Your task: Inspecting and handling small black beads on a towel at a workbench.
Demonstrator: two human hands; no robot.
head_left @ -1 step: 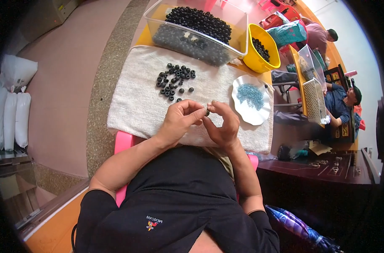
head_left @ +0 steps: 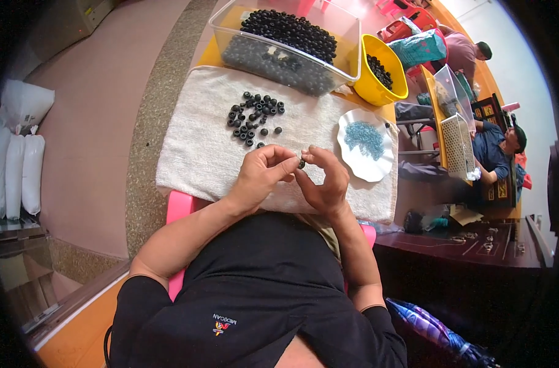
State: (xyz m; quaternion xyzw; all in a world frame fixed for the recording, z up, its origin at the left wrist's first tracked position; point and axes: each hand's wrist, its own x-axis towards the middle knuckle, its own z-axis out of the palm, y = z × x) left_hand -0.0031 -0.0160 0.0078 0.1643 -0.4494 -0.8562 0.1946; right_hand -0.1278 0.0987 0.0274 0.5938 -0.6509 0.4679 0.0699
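Observation:
Over the white towel [head_left: 199,141], both hands meet at one small black bead [head_left: 301,164]. My right hand [head_left: 326,183] pinches it between thumb and fingers. My left hand [head_left: 264,175] is closed in a pinch right beside it, thumb against forefinger; whatever sits between those fingertips is too small to make out. Several loose black beads [head_left: 252,116], round with holes, lie on the towel beyond my left hand. To the right of my right hand is a white scalloped plate [head_left: 369,172] bearing small clear pale-blue pieces [head_left: 364,140].
A clear plastic bin [head_left: 347,55] full of black beads stands at the towel's far edge, with a yellow tub [head_left: 394,93] of more beads beside it. White sacks [head_left: 22,165] are on the left. Two people work at the far right. A folded umbrella [head_left: 436,328] lies lower right.

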